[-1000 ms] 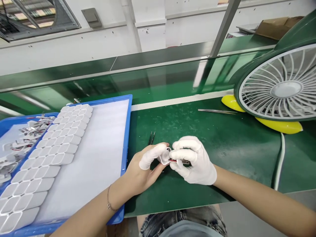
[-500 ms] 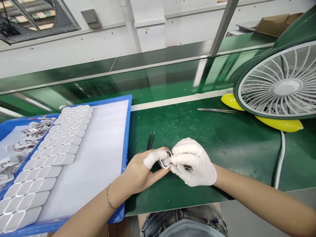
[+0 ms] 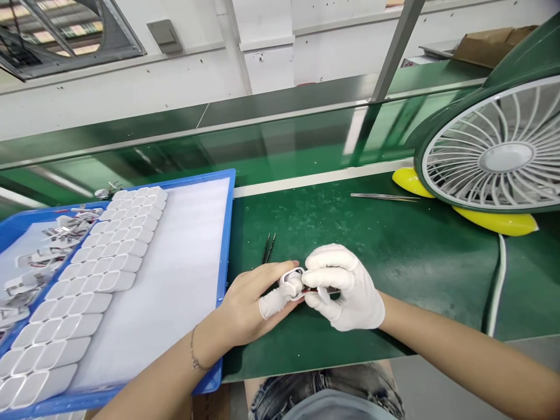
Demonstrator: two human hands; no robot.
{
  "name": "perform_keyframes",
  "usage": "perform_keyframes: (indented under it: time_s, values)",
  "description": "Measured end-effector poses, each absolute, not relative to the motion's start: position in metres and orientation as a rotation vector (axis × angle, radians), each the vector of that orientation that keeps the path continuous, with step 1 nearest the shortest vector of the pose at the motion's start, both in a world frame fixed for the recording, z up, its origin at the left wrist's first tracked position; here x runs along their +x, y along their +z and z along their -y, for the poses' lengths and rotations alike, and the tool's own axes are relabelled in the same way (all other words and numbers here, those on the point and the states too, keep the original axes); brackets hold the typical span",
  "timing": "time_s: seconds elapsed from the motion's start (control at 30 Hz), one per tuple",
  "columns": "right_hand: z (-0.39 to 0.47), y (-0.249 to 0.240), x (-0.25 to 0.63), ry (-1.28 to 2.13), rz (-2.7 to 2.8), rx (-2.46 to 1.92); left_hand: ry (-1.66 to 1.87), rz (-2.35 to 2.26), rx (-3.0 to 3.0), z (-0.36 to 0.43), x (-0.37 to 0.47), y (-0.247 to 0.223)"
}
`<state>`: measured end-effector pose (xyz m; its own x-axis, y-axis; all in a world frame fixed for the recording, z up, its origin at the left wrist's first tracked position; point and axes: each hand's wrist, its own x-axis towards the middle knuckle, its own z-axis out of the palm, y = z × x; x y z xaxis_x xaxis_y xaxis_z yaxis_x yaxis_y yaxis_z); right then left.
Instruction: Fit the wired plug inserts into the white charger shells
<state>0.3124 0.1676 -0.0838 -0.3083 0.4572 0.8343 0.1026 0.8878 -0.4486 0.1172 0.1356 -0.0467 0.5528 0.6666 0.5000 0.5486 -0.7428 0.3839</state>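
My left hand [image 3: 247, 300], with a white cover on its thumb, is closed around a small white plastic case [image 3: 283, 274]. The thumb lies over the case's open side. In a white glove, my right hand [image 3: 345, 291] pinches at the case's right edge. A small dark and reddish bit shows by its fingertips, too hidden to name. Just beyond the left hand, black tweezers [image 3: 268, 248] lie on the green table.
On the left, a blue tray [image 3: 228, 233] holds rows of white cases [image 3: 109, 262]. Another blue tray beside it has loose wired parts [image 3: 65, 230]. Metal tweezers [image 3: 385, 197] lie near a green fan [image 3: 507, 154] with yellow feet. A pale cable [image 3: 499, 286] runs down the right.
My left thumb has moved down and inward over the case's opening. The right hand stays pinched at the case's edge, nearly unmoved. The view has shifted very slightly.
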Motion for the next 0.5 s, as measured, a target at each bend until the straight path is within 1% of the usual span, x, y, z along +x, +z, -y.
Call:
perform_keyframes:
  time_s: [0.23, 0.5]
  values:
    - [-0.1656, -0.0866, 0.3164, 0.716, 1.938, -0.447, 1.024, -0.944, 2.571, -0.1363, 0.1177, -0.0480]
    - [-0.1681, -0.0884, 0.3146, 0.655, 1.932, -0.454, 1.007, -0.854, 2.570, -0.1393, 0.1175, -0.0492]
